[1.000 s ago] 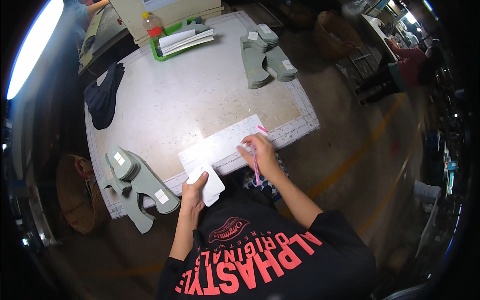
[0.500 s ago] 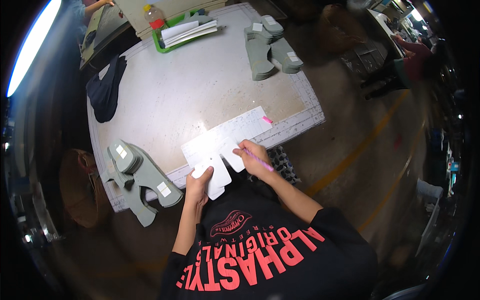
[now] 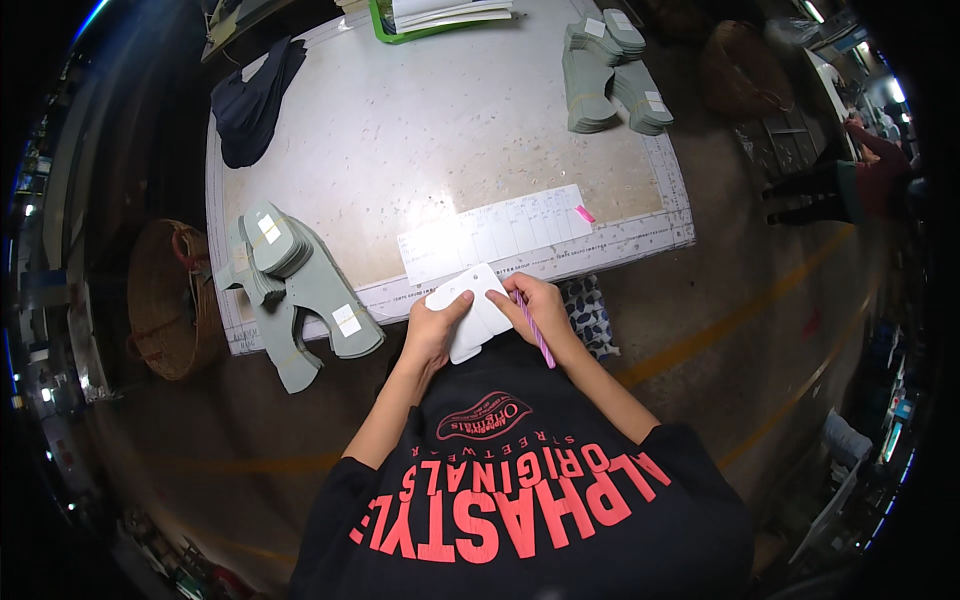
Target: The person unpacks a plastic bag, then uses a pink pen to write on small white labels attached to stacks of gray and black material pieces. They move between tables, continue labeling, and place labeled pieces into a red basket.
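Close to my body, just off the table's front edge, I hold a small bunch of white cards (image 3: 479, 322) with punched holes at one end. My left hand (image 3: 430, 330) grips them from the left, thumb on top. My right hand (image 3: 538, 306) pinches their right side and also keeps a purple striped pen (image 3: 537, 337) tucked in it, slanting toward me. Beyond the cards, a long white sheet (image 3: 500, 232) with handwritten rows lies on the table. A small pink piece (image 3: 585, 214) rests at its right end.
Stacks of grey-green cut pieces with white labels lie on the table (image 3: 390, 140) at left (image 3: 335, 285) and far right (image 3: 588, 88). Dark fabric (image 3: 250, 105) sits far left, and a green tray (image 3: 405, 38) of papers at the back. A wicker basket (image 3: 165, 320) stands left.
The cards, spread apart between my hands before, are now gathered together. My right hand has come in closer to the left. The whole view has shifted, with the table higher in it.
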Demonstrator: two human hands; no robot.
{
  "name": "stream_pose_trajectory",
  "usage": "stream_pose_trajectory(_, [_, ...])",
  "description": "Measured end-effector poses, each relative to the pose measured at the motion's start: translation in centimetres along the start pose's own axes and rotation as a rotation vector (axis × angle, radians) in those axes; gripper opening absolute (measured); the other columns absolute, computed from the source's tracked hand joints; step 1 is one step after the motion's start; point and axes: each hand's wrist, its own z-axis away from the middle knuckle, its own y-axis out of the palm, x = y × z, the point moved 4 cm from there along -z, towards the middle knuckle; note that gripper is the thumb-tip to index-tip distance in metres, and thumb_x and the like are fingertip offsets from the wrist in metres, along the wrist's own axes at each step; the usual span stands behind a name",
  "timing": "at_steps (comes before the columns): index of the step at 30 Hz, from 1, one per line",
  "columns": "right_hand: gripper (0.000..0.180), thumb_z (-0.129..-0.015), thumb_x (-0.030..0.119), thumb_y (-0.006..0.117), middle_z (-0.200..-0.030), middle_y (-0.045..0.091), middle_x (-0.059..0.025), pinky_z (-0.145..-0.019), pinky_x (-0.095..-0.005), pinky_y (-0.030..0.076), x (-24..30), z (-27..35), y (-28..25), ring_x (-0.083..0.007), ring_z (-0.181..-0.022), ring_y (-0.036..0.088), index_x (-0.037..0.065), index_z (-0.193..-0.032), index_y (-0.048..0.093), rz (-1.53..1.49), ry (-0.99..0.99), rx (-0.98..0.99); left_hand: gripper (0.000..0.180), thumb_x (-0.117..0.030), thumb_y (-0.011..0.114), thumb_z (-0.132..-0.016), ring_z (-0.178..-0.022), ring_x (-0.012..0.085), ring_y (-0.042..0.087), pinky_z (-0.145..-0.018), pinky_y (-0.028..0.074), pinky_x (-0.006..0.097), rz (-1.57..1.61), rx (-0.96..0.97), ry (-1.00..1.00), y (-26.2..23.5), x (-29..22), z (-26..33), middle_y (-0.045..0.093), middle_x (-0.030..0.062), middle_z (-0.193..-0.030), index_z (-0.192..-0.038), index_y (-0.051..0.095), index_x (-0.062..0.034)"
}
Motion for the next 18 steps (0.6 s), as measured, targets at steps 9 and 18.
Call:
stream_pose_trajectory(9, [0.023, -0.093, 0.016, 0.087, -0.068, 0.062, -0.0061, -0.061, -0.0334, 0.048, -0.6, -0.2, -0.6, -0.013, -0.063, 0.053, 0.001, -0.09, 0.071, -0.111, 0.079, 0.048, 0.039, -0.01, 0.081, -0.101, -0.108, 0.0211, 0.074, -0.096, 0.06, 0.036, -0.078, 0.068, 0.074, 0.0, -0.2, -0.1, 0.078, 0.0157, -0.124, -0.133, 0.07, 0.0088])
stream_pose_trajectory(18, [0.02, -0.1, 0.016, 0.08, -0.069, 0.061, -0.0043, -0.061, -0.0323, 0.045, -0.4, -0.3, -1.0, -0.01, -0.067, 0.051, 0.0, -0.093, 0.07, -0.128, 0.092, 0.148, 0.036, -0.014, 0.084, -0.1, -0.1, 0.0195, 0.075, -0.089, 0.061, 0.033, -0.177, 0.003, 0.099, 0.7, -1.3, 0.4, 0.08, 0.0146, -0.115, -0.126, 0.075, 0.0088])
